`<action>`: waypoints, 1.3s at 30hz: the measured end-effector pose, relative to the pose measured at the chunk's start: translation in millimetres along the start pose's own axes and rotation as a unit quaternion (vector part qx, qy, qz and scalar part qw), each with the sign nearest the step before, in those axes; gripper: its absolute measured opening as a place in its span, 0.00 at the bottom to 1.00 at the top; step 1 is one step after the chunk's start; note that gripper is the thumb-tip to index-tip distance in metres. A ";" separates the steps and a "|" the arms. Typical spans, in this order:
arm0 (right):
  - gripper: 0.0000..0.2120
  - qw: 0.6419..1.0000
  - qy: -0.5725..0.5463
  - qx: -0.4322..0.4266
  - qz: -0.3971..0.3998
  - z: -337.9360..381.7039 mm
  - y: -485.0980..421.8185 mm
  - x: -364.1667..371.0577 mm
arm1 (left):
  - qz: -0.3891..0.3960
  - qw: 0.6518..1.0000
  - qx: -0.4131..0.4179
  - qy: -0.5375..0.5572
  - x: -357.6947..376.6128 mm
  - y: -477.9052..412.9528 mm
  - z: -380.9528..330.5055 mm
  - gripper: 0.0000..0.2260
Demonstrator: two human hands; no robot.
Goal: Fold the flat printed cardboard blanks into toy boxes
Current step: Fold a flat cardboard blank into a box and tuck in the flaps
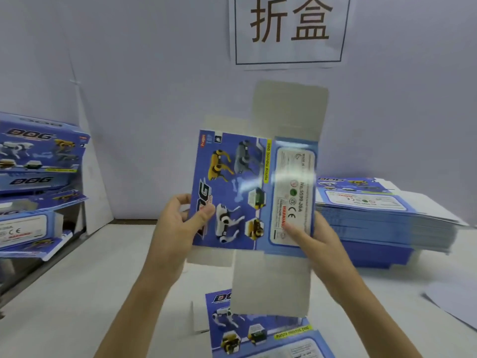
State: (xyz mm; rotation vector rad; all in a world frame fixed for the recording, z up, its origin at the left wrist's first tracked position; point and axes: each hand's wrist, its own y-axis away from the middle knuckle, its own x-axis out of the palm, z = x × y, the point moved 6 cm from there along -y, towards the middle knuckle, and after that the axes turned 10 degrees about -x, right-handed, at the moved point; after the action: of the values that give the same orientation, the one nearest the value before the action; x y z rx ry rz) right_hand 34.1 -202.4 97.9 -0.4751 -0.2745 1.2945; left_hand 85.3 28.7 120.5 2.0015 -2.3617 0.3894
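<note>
Two edge pinches, by left hand (pixel 178 223) and right hand (pixel 318 241), hold the blue printed cardboard blank (pixel 232 187) upright above the white table (pixel 77 293); uneven squeezing could crease it off its score lines or let the glossy card slip.

Mid-scene: flat blue printed cardboard blank (pixel 232 192), above white desk (pixel 103 280). Stack of flat blue blanks (pixel 387 223) far right on desk; folded blue boxes (pixel 38 177) piled left; single loose blank (pixel 258 334) near, below it.
</note>
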 end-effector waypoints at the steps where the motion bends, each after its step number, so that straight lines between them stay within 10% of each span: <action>1: 0.16 0.998 -0.046 0.001 -0.031 2.3 -0.4 -3.8 | 0.044 0.998 -0.019 0.036 5.5 1.5 2.4 0.23; 5: 0.25 0.984 -0.127 -0.031 -0.118 9.4 -1.1 -22.6 | 0.191 0.973 -0.081 0.099 21.5 12.7 10.0 0.20; 9: 0.41 0.983 0.138 -0.121 -0.024 22.7 4.2 -6.3 | 0.196 0.977 -0.074 0.035 37.0 13.7 20.6 0.16; 14: 0.43 0.886 0.406 -0.207 0.090 25.6 12.2 20.1 | 0.191 0.979 -0.049 -0.043 38.8 14.4 17.8 0.22; 20: 0.31 0.906 0.332 -0.242 0.103 33.9 17.9 28.8 | 0.299 0.953 -0.033 -0.010 72.7 39.4 19.1 0.26; 31: 0.28 0.887 0.363 -0.266 0.108 38.2 21.6 38.2 | 0.197 0.971 0.007 -0.136 79.9 32.5 34.2 0.16; 36: 0.43 0.875 0.363 -0.317 -0.033 55.0 15.9 3.2 | 0.177 0.975 0.016 -0.132 62.5 28.2 13.7 0.30; 39: 0.31 0.840 0.379 -0.377 -0.097 54.8 17.1 -9.8 | 0.174 0.981 0.015 -0.086 49.9 28.0 -1.6 0.36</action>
State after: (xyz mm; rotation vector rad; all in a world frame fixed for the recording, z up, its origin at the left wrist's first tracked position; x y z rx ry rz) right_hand -7.9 -198.5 138.1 -1.5468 -0.1409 0.6682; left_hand 48.9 -15.2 126.0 1.6894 -2.8375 0.2684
